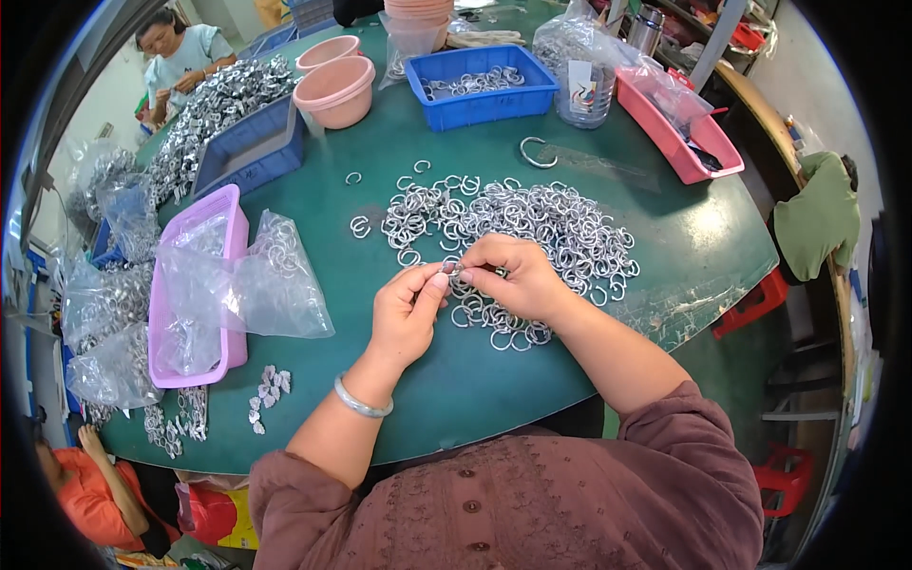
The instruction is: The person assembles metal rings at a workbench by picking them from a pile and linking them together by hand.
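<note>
My left hand [403, 312] and my right hand [521, 277] meet above the near left edge of a pile of silver open rings [560, 223]. Thumb and fingers of both hands pinch one small silver metal ring [452, 270] between them. Fingertips cover most of that piece, so its full shape is hidden. Several loose rings lie just beyond my hands, among them a single ring [360, 226] left of the pile. Farther back on the green table [370, 399] rests a larger silver open hoop [538, 153].
To the left stands a purple basket [237, 285] with clear plastic bags; leaf-shaped metal pieces [271, 385] lie nearer. Behind are a blue tray [484, 103] with rings, pink bowls [334, 92], an empty-looking blue crate [249, 147] and a pink bin [679, 133]. Other people sit around the table.
</note>
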### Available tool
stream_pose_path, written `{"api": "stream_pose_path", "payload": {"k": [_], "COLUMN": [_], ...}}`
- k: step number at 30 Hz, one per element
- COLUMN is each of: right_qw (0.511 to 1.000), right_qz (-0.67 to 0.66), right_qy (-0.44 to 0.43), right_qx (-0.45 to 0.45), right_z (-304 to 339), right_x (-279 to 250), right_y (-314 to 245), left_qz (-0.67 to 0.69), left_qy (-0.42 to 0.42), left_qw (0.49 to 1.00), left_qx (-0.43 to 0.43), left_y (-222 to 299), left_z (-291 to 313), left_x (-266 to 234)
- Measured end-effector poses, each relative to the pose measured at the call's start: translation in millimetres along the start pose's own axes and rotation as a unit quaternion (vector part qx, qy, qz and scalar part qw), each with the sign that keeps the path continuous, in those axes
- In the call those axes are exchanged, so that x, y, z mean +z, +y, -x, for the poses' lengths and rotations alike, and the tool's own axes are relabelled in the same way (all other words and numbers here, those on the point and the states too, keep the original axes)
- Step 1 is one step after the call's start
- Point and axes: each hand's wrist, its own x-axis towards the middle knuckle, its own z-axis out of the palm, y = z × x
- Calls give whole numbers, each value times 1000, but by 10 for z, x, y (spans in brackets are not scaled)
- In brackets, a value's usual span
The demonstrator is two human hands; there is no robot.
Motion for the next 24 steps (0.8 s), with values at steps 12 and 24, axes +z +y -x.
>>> {"api": "stream_pose_path", "payload": {"k": [12,24], "right_qw": [999,995], "right_qz": [31,58], "right_qy": [9,15], "right_qx": [-38,-81], "right_z": [3,-10], "right_x": [-8,0], "right_y": [-27,-17], "left_qz": [6,28], "left_qy": [-5,-5], "left_qw": [1000,999], "left_qx": [-13,-16], "left_y": [14,-3], "left_z": [6,-3], "left_x": [2,8]}}
